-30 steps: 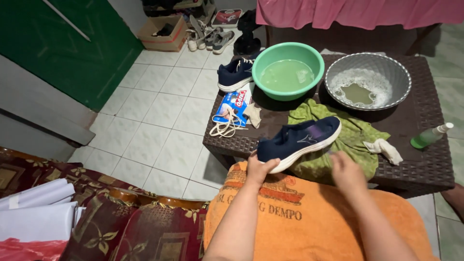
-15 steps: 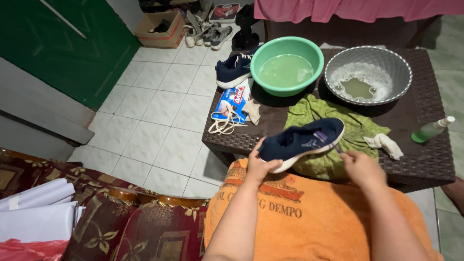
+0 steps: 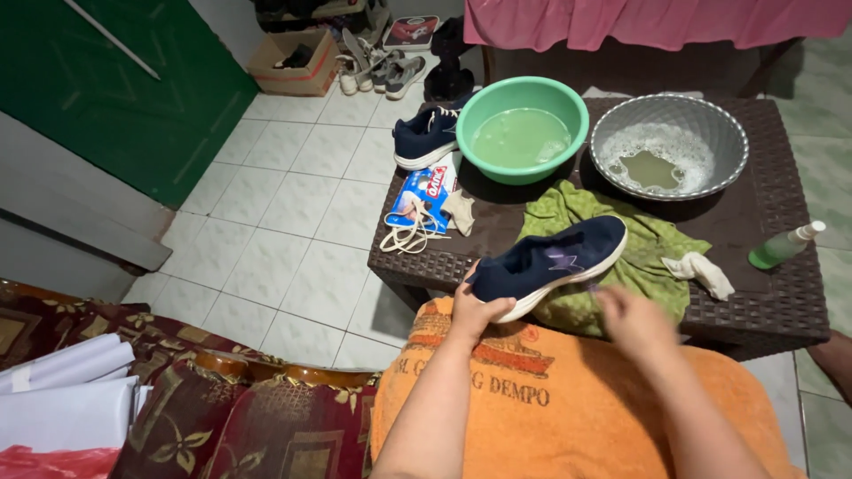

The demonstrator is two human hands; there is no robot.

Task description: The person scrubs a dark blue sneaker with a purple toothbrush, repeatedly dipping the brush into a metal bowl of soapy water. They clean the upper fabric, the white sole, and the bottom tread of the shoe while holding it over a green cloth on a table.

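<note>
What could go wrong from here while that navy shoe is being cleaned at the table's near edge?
1. The left hand holds the navy shoe by the heel alone, past the wicker table's edge; a slipping grip might drop it onto the orange towel.
2. The green basin and the metal bowl hold liquid just behind; a hard push could perhaps slosh them.
3. The green bottle lies near the table's edge and might roll off.

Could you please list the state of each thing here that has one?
Navy blue sneaker: tilted, heel held by left hand.
Right hand: blurred, beside the sole.
Green plastic basin: holds cloudy water.
Grey metal bowl: holds foamy water.
Second navy sneaker: laceless, upright.
</note>
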